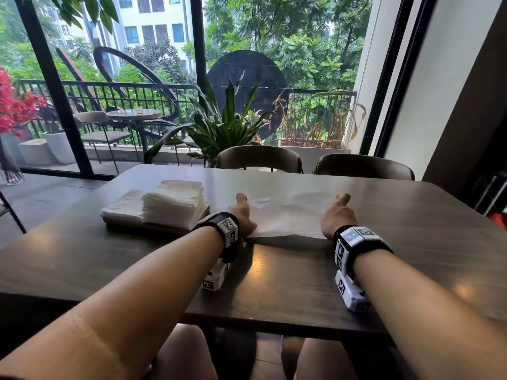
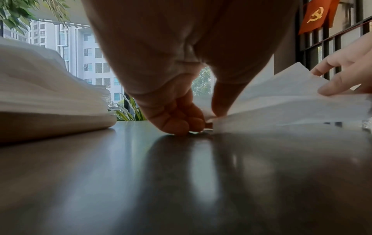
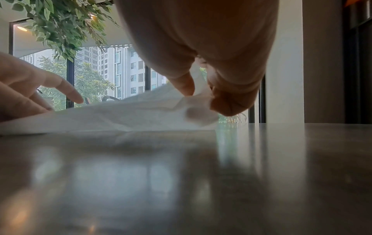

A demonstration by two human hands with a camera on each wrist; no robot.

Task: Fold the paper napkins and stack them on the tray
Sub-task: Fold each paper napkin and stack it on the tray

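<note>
A white paper napkin [image 1: 285, 215] lies opened out on the dark table, between my two hands. My left hand [image 1: 244, 215] pinches its left near corner between thumb and curled fingers; in the left wrist view the left hand [image 2: 181, 111] has its knuckles down on the table and lifts the napkin [image 2: 271, 98] slightly. My right hand [image 1: 336, 215] pinches the right near corner, seen close as the right hand [image 3: 221, 95] raising the napkin [image 3: 141, 109]. To the left stands a wooden tray [image 1: 153, 227] with a tall stack of folded napkins [image 1: 175, 201] and a lower stack [image 1: 123, 207].
The dark wooden table [image 1: 274, 283] reaches to its near edge above my knees. Two chairs [image 1: 260, 160] stand at the far side, with a potted plant [image 1: 225, 124] and a glass wall behind. A wall closes off the right.
</note>
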